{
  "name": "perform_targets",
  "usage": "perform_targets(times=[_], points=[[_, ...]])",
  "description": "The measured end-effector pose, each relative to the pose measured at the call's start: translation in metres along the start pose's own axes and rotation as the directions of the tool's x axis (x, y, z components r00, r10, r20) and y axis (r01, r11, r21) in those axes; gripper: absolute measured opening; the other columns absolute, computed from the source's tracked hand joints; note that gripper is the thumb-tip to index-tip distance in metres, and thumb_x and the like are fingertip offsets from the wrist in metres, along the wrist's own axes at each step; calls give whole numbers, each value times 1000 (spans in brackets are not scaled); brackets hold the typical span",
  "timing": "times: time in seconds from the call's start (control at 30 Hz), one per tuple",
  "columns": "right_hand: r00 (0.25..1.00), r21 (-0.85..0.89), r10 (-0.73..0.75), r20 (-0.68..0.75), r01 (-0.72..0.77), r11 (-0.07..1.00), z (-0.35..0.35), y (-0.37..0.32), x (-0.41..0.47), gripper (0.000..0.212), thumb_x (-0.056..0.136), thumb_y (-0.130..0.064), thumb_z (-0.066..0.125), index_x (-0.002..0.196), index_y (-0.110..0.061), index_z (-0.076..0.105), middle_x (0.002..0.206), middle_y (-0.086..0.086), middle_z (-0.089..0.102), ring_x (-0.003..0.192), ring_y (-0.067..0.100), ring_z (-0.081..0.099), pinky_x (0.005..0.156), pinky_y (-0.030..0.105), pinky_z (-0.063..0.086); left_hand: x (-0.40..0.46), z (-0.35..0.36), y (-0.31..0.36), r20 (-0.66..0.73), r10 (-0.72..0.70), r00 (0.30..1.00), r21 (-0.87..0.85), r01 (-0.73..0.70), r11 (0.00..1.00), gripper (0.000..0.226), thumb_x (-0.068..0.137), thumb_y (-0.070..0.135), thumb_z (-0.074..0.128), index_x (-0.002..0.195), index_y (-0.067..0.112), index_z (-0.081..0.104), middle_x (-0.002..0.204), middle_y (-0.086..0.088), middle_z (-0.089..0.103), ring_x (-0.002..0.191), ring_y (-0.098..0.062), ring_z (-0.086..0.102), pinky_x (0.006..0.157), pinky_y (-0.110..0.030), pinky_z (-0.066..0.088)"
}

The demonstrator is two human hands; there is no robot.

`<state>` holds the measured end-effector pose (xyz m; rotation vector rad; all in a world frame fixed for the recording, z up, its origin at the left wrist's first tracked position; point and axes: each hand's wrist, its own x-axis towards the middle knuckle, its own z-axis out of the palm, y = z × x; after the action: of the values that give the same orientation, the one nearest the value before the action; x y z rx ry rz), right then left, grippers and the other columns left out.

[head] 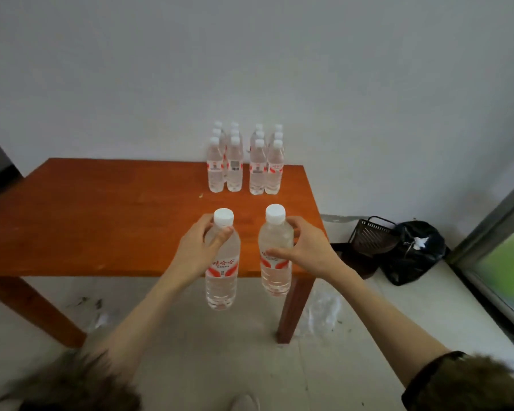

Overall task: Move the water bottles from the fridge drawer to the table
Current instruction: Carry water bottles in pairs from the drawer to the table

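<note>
Bottles are hanging upright short of the tabletop edge, left hand gripping the left bottle and right hand gripping the right bottle near their necks, risking clipping the edge or toppling the standing bottles.

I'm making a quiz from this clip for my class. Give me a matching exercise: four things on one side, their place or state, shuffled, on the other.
Things:
1. left hand
2. group of bottles
3. black bag
4. table

Place or state:
A. on the floor, right of the table
B. grips a bottle near its cap
C. orange-brown wood
D. standing in rows at the table's far edge

Pairs: 1-B, 2-D, 3-A, 4-C
</note>
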<state>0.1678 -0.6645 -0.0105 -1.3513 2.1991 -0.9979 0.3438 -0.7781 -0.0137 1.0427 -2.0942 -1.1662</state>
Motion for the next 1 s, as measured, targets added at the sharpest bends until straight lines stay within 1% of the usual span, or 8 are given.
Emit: perform_targets(times=[0.1, 0.2, 0.37, 0.63, 0.73, 0.77, 0.93, 1.0], points=[[998, -18, -17, 57, 18, 1000, 10, 4, 65, 71, 68, -38, 79, 128, -20, 45, 123, -2, 58, 100, 8, 54, 84, 22, 47, 58, -5, -10, -21, -44, 999, 7, 44, 999, 36, 89, 37, 52, 121, 20, 47, 122, 0, 56, 106, -13, 52, 85, -30, 44], [993, -80, -33, 111, 42, 996, 18, 3, 126, 72, 69, -44, 76, 129, -21, 44, 123, -2, 59, 101, 9, 57, 79, 19, 45, 114, -11, -20, -29, -91, 995, 35, 92, 995, 40, 90, 32, 53, 126, 19, 42, 132, -3, 51, 118, -20, 50, 89, -34, 43], [988, -99, 1, 152, 14, 995, 40, 6, 214, 70, 72, -43, 74, 130, -21, 42, 125, 0, 58, 111, 18, 58, 87, 31, 47, 199, -23, -42, -18, -133, 991, 37, 134, 990, 41, 90, 27, 54, 128, 20, 40, 136, -2, 48, 126, -22, 46, 93, -33, 39], [987, -29, 60, 152, -56, 998, 77, 29, 323, 66, 75, -29, 75, 131, -17, 41, 128, 5, 57, 116, 21, 55, 91, 30, 43, 315, -29, -90, 65, -140, 988, 56, 137, 989, 46, 90, 26, 54, 132, 15, 40, 136, -4, 47, 125, -20, 45, 96, -29, 36], [983, -9, 94, 158, -93, 996, 89, 33, 356, 68, 76, -24, 74, 134, -18, 39, 132, 5, 54, 122, 22, 52, 97, 35, 42, 352, -28, -110, 126, -136, 983, 95, 125, 988, 47, 87, 32, 56, 131, 20, 42, 139, -9, 42, 128, -24, 42, 106, -48, 37], [981, -7, 99, 165, -99, 995, 92, 34, 365, 68, 76, -23, 74, 134, -18, 38, 133, 5, 53, 123, 22, 51, 99, 36, 42, 364, -26, -116, 148, -146, 978, 104, 131, 986, 47, 87, 31, 56, 131, 20, 42, 139, -10, 40, 128, -24, 41, 107, -50, 36], [975, 2, 132, 178, -134, 991, 104, 37, 403, 72, 75, -20, 75, 137, -19, 38, 137, 3, 51, 126, 21, 48, 106, 43, 40, 403, -23, -121, 204, -145, 968, 71, 133, 989, 46, 89, 28, 56, 131, 20, 43, 140, -4, 36, 129, -15, 36, 110, -44, 31], [976, 20, 132, 171, -137, 990, 107, 39, 414, 70, 74, -20, 74, 135, -19, 40, 135, 1, 52, 126, 20, 47, 105, 47, 40, 413, -20, -120, 213, -138, 967, 80, 124, 989, 46, 90, 27, 55, 133, 19, 41, 140, -5, 33, 130, -16, 34, 111, -40, 28]])
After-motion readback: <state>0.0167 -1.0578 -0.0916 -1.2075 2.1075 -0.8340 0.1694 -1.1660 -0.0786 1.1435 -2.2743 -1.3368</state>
